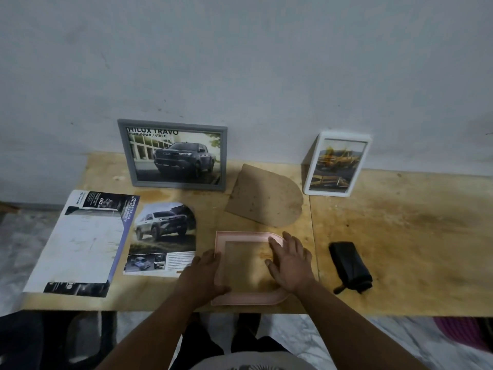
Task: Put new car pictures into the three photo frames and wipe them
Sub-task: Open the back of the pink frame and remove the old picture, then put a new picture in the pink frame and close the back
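A pink arch-shaped frame point(248, 268) lies flat on the wooden surface point(400, 236) at 6 o'clock, near its front edge. The left hand point(205, 279) grips the frame's left side, fingers curled over the rim. The right hand point(290, 260) rests flat on the frame's right part, fingers straight. A cut car picture point(164, 236) lies just beside it at 9 o'clock; the brown backing board point(264, 196) at 12. A grey frame point(173, 153) and a white frame point(336, 164) lean on the wall. A black cloth point(349, 265) lies at 3 o'clock.
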{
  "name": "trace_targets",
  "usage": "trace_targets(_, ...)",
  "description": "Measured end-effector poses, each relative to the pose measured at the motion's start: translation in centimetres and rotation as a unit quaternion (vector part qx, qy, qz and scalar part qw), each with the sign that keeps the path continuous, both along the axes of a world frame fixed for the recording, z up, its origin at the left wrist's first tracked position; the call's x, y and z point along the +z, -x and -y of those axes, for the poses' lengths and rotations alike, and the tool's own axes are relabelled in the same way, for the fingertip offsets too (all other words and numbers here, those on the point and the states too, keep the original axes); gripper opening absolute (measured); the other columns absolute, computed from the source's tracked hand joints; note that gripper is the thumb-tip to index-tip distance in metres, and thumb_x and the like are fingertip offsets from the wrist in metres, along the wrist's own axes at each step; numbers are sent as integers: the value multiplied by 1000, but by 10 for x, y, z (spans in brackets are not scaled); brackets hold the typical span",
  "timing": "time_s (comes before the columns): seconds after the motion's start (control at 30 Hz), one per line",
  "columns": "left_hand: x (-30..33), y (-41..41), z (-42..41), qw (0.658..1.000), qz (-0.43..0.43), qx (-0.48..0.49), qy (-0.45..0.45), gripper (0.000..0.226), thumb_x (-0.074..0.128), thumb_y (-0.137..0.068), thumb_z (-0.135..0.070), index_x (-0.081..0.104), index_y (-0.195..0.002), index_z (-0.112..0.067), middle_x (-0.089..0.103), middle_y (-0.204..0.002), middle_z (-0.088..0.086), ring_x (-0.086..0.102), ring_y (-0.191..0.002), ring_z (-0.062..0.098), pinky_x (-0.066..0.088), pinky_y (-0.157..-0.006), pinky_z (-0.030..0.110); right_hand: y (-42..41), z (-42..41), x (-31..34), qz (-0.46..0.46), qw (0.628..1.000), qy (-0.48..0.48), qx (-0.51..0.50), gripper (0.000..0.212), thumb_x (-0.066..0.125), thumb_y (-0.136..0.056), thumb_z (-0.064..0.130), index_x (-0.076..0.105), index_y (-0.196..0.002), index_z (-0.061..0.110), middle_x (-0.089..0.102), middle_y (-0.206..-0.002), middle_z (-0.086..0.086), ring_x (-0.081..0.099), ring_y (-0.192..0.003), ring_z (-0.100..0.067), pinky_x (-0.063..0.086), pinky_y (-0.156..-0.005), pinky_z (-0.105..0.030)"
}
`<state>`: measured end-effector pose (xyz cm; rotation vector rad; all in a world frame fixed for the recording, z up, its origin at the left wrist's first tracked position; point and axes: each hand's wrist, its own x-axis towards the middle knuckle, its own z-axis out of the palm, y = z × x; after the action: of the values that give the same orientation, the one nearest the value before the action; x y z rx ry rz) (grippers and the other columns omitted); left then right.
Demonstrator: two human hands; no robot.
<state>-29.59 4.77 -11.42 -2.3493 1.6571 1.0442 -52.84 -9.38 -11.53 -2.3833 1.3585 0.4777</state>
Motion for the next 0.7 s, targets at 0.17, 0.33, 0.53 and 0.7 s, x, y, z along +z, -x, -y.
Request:
trace_targets(0.17, 17, -12, -3, 997, 12, 71, 42, 85, 52, -95, -66, 24, -161, -21, 25, -168, 2, 32, -150, 29, 38, -118, 44, -27, 7, 13, 82, 996, 12, -22, 55, 40, -100, 56, 37, -151, 37, 31, -158, 2, 29, -144, -22, 31, -110, -49)
trace_targets(0.33, 20, -68, -32, 972, 57, 201, 109, 71, 55, -94, -64, 47, -150, -21, 49, -152, 2, 52, -133, 24, 53, -102, 41, -99, 15, 29, 119, 993, 10, 3, 52, 45, -100, 48, 43, -149, 32, 49, -145, 1, 46, -129, -25, 33, -99, -44)
trace_targets(0.53, 22, -132, -63, 959, 74, 253, 105, 48, 67, -91, -49, 59, -133, -27, 57, -139, 4, 54, -122, 33, 54, -89, 46, -199, 4, 27, 89, 993, -76, 0, 54, 46, -101, 48, 43, -151, 29, 55, -146, 3, 54, -130, -22, 35, -107, -45)
trace_targets(0.7, 5, -165, -79, 967, 27, 236, 93, 52, 65, -87, -52, 61, -131, -25, 55, -137, 1, 56, -118, 29, 55, -88, 42, -252, -14, 1, 121, 974, -176, -76, 30, 63, -93, 37, 61, -117, 19, 65, -124, -8, 65, -101, -26, 54, -90, -36)
